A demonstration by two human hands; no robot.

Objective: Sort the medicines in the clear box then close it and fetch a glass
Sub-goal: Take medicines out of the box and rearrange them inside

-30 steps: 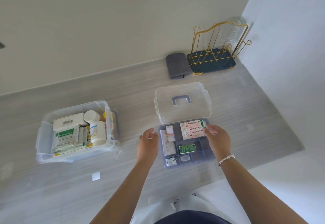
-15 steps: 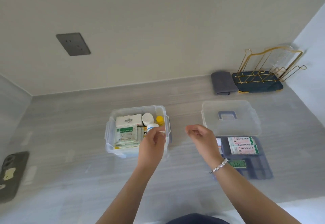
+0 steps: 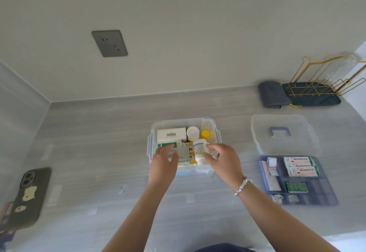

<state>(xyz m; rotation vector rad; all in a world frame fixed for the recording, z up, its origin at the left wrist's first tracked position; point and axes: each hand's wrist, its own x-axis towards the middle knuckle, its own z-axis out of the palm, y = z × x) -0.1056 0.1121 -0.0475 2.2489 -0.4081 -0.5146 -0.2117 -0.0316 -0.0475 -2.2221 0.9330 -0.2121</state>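
Note:
The clear box (image 3: 179,122) stands open mid-counter. It holds a white barcoded carton (image 3: 171,135), two small bottles with a white cap and a yellow cap, green-and-white packs (image 3: 168,147) and a white bottle (image 3: 199,149) with a blue label. My left hand (image 3: 164,162) lies on the green-and-white packs with its fingers spread. My right hand (image 3: 222,160) pinches the white bottle from its right side between thumb and fingers. The clear lid (image 3: 297,144) with a blue handle lies to the right. A ribbed glass (image 3: 344,67) hangs upside down on the gold rack (image 3: 316,85).
A blue divider tray (image 3: 330,194) with plasters and small packs lies in front of the lid. A folded grey cloth (image 3: 271,94) lies beside the rack's dark base. A phone (image 3: 29,194) lies at the counter's left edge. A wall socket (image 3: 109,43) sits above.
Both hands left the divider tray and moved left to the clear box. The left hand shifted from the white bottle onto the packs; the right hand came to the bottle.

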